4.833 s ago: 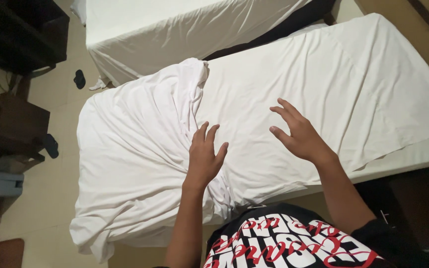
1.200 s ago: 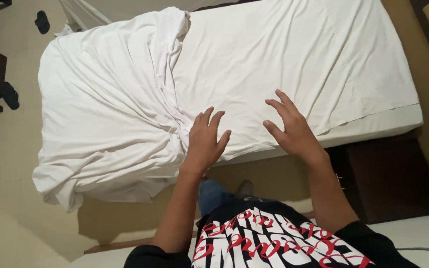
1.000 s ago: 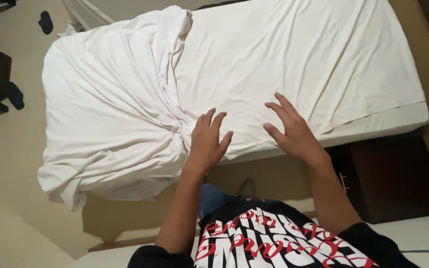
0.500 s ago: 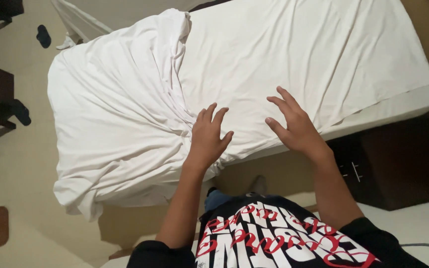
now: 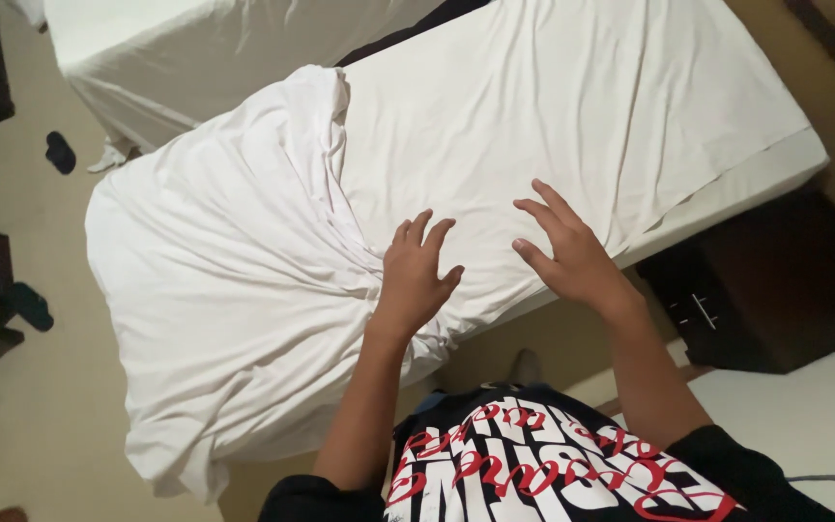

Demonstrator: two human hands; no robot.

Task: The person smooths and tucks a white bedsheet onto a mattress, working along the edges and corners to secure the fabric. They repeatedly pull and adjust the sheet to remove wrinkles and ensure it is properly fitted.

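Where the white bedsheet (image 5: 553,145) is spread over the mattress, the left hand (image 5: 416,280) is pressed beside bunched folds, the right hand (image 5: 572,253) on smooth cloth, fingers splayed, gripping nothing. Creases seem best swept outward with flat palms. A second bed (image 5: 195,48), slippers (image 5: 60,152) and dark cabinet (image 5: 775,280) are nearby.

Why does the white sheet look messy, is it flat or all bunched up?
Partly both. The white sheet is bunched in wrinkles beside the left hand, and lies spread smooth past the right hand on the bed.
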